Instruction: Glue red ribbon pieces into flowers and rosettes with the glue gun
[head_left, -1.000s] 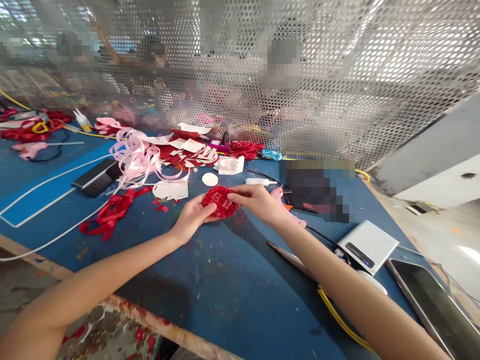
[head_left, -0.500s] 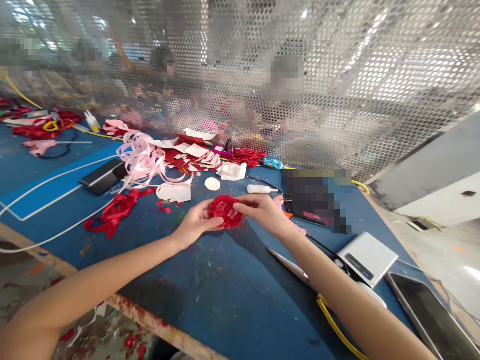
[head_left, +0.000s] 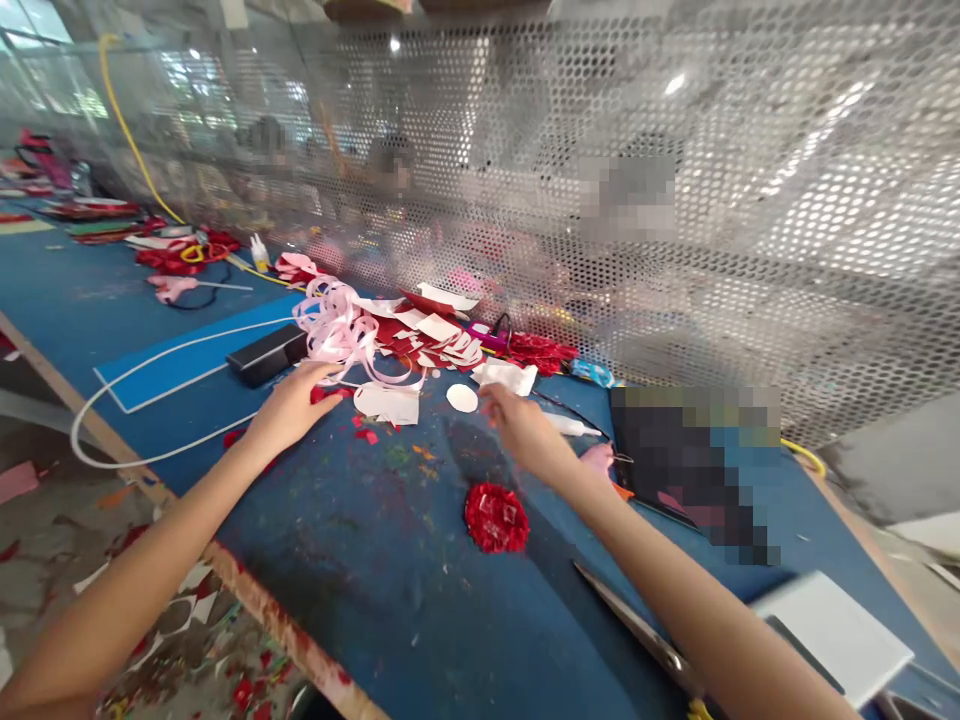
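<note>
A round red ruffled piece (head_left: 496, 518), seemingly of ribbon, lies on the blue tabletop with clear patches on its face, apart from both hands. My left hand (head_left: 294, 405) hovers at or just above the red ribbon (head_left: 324, 394), thumb and fingers spread; contact is unclear. Beside it are the pink ribbon loops (head_left: 341, 325) and a white paper piece (head_left: 388, 402). My right hand (head_left: 525, 425) reaches forward, its fingers apart and just right of a white disc (head_left: 462, 398). A crumpled white paper (head_left: 506, 376) lies just beyond those fingertips.
Scissors (head_left: 630, 615) lie under my right forearm. A white bottle (head_left: 571, 426), a dark flat object (head_left: 667, 470) and a white box (head_left: 836, 635) are to the right. A black box (head_left: 262, 355) and a white cable (head_left: 120, 462) sit left. Perforated metal mesh (head_left: 510, 200) closes the back.
Both hands have let go of the red ruffled piece, which now lies on the table. My left hand has moved left to the ribbons, my right hand towards the white disc. The view has shifted left.
</note>
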